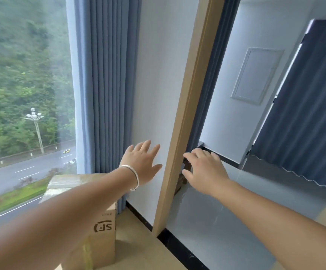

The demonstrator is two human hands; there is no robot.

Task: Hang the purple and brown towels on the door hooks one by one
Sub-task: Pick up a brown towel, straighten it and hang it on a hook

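Both arms are stretched forward. The left hand (143,162) has its fingers spread and straight. The right hand (205,170) is palm down, its fingers relaxed.

Single head cam, wide-angle, tilted, looking forward and down along both outstretched arms. Left hand (143,162) and right hand (204,170) sit mid-frame, close to the lens. Faces a wall corner: window (26,94) and curtain (103,84) left, wooden door frame (187,114) centre, cardboard box (99,221) low.
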